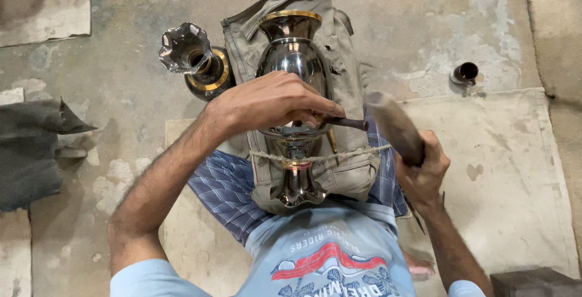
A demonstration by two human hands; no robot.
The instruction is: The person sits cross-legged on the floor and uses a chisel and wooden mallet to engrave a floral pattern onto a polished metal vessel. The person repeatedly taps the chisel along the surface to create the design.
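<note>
Left hand: the left hand (273, 100) lies curled over the belly of the shiny silver metal vase with a gold rim (293, 60), fingers closed around a thin dark rod-shaped tool (342, 122) whose end sticks out past the fingertips toward the right hand.
Right hand: the right hand (422, 169) is clenched around the handle of a dark wooden mallet (394, 124); its blurred head is raised just beyond the tool's free end.
Vase: it lies on its side under the left hand, resting on a beige cloth pad (342, 48) over the person's lap, mouth pointing away from the body.
Cord: a rough twine cord (339, 155) crosses the vase's narrow neck, just below the left hand.
Second vase: a silver fluted metal vase with a gold band (197, 60) stands on the concrete floor (424, 18), beside the left hand's far side.
Small cup: a small dark metal cup (465, 74) sits on the floor, beyond the right hand, well apart.
</note>
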